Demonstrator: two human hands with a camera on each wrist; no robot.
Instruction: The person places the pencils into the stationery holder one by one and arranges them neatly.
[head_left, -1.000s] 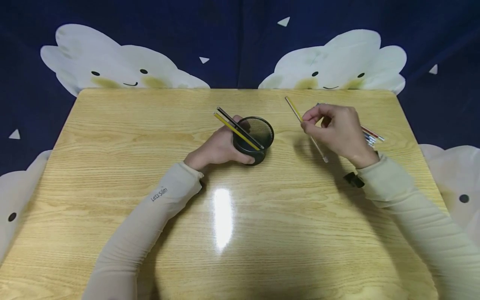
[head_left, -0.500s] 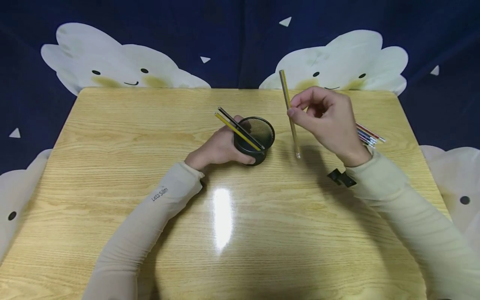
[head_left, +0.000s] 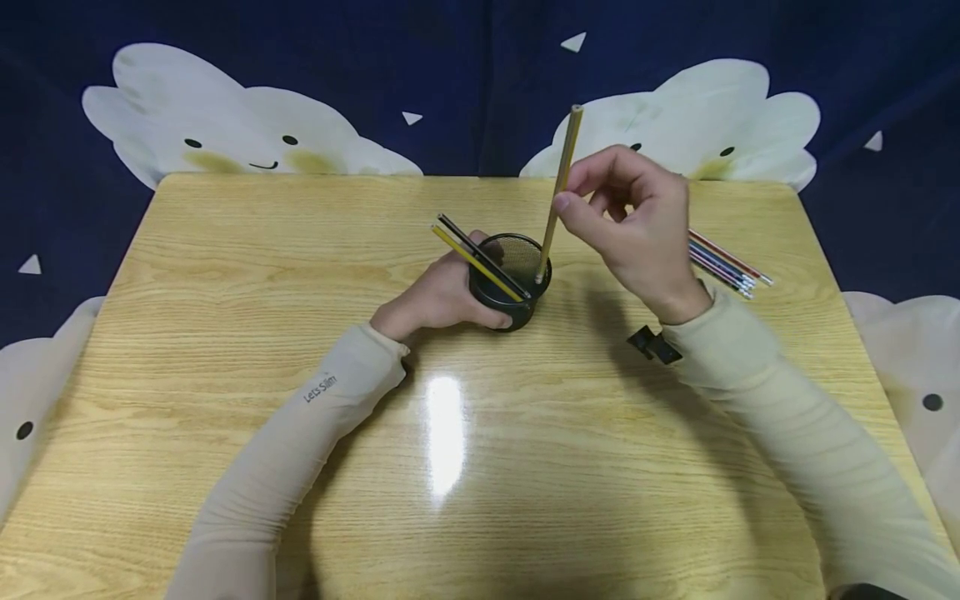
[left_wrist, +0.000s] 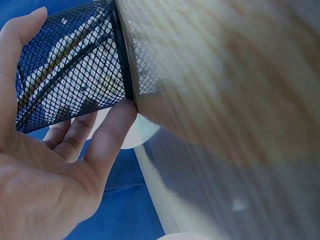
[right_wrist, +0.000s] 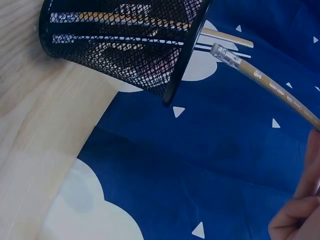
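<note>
A black mesh pencil cup (head_left: 522, 316) stands upright on the table, gripped around its side by my left hand (head_left: 442, 293). In the left wrist view, fingers and thumb flank the cup (left_wrist: 75, 62), one fingertip right at its base. Leaning inside are a yellow pencil (head_left: 468, 257) and a black pencil (head_left: 459, 232). My right hand (head_left: 637, 225) pinches a yellow-and-dark striped pencil (head_left: 568, 150) between thumb and fingers, eraser end down. In the right wrist view, that eraser (right_wrist: 225, 54) is right by the cup's rim, with the pencil slanted.
Several pencils (head_left: 726, 260) in red, blue and dark colours lie together on the table, right of and partly behind my right hand. A dark blue curtain (head_left: 480, 83) with white clouds hangs behind the table's far edge (head_left: 300, 175).
My right hand has lifted the pencil from near the pile and carried it left, tipping it from a slant to nearly upright over the cup. My left hand and the cup have stayed in place.
</note>
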